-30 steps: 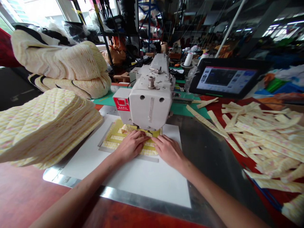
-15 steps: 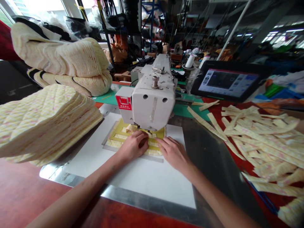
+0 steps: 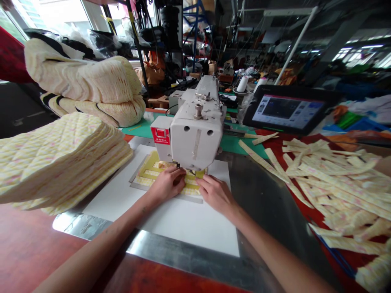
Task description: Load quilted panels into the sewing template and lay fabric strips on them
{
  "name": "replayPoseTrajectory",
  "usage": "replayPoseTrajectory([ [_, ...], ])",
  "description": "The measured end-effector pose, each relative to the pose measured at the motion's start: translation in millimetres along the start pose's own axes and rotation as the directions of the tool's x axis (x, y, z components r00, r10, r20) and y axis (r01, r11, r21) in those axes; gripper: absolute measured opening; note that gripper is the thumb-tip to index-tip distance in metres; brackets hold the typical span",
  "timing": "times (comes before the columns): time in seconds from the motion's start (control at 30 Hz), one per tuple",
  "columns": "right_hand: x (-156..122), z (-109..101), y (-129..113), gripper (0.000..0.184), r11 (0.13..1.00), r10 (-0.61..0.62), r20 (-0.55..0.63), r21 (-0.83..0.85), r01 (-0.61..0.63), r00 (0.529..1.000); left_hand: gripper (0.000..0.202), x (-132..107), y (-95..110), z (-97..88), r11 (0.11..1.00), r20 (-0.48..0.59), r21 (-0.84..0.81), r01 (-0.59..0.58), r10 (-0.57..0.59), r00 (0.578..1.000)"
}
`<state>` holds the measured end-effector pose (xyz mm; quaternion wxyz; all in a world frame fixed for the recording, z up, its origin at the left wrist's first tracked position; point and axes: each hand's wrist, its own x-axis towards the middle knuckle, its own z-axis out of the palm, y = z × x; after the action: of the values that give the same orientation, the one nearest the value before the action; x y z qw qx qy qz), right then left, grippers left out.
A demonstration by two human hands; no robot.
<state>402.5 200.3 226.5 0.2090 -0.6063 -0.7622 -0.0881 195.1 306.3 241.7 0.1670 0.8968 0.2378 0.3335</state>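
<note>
Head: two hands (image 3: 167, 185), one sewing machine (image 3: 195, 142)

I'm watching a tablet (image 3: 287, 114) glowing on the right beside a thread cone (image 3: 242, 84), with quilted strips (image 3: 336, 183) lying across a red table (image 3: 275, 142) near a green mat (image 3: 244, 145). On the left, a quilted stack (image 3: 61, 158) is sitting below a rolled quilt (image 3: 85, 85). Behind, a blue rack (image 3: 195, 28) is holding what might be bags; it's too dim to tell.
</note>
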Motion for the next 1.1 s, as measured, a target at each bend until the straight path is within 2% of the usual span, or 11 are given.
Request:
replayPoseTrajectory([
  [0.17, -8.0, -0.2, -8.0, 0.029, 1.0, 0.007, -0.05, 0.016, -0.006, 0.999, 0.023, -9.0, 4.7, -4.6, 0.999, 0.023, -0.044, -0.011, 0.012, 1.0],
  [0.37, -18.1, -6.1, -8.1, 0.029, 1.0, -0.009, -0.114, -0.006, 0.008, 0.993, 0.024, -14.7, 13.8, 0.1, 0.996, 0.024, -0.082, -0.018, 0.02, 1.0],
  [0.53, -25.2, -9.9, 0.6, 0.031, 0.999, 0.01, -0.094, 0.034, -0.007, 0.996, 0.024, -10.9, 21.5, 7.5, 0.997, 0.028, -0.075, -0.017, 0.019, 0.999],
  [0.67, -27.8, -13.6, 1.6, 0.03, 0.997, 0.052, -0.083, 0.054, -0.047, 0.995, 0.024, -11.9, 22.9, 6.7, 0.998, 0.054, -0.066, -0.008, 0.011, 0.998],
  [0.8, -33.7, -21.3, 4.3, 0.025, 0.974, 0.22, -0.178, 0.1, -0.204, 0.959, 0.026, -25.7, 27.3, -6.1, 0.998, 0.134, -0.056, -0.008, 0.015, 0.991],
  [0.87, -39.2, -25.2, 7.8, 0.021, 0.949, 0.3, -0.151, 0.15, -0.279, 0.942, 0.027, -37.7, 30.6, -16.2, 0.999, 0.15, -0.042, -0.024, 0.03, 0.988],
  [0.97, -46.5, -28.3, 12.3, 0.017, 0.908, 0.369, -0.043, 0.231, -0.35, 0.928, 0.025, -57.7, 34.4, -31.9, 0.998, 0.097, -0.013, -0.063, 0.064, 0.993],
  [1.1, -54.2, -29.3, 17.3, 0.017, 0.887, 0.363, 0.049, 0.287, -0.361, 0.931, 0.012, -81.1, 39.1, -47.8, 0.997, -0.038, 0.053, -0.057, 0.059, 0.998],
])
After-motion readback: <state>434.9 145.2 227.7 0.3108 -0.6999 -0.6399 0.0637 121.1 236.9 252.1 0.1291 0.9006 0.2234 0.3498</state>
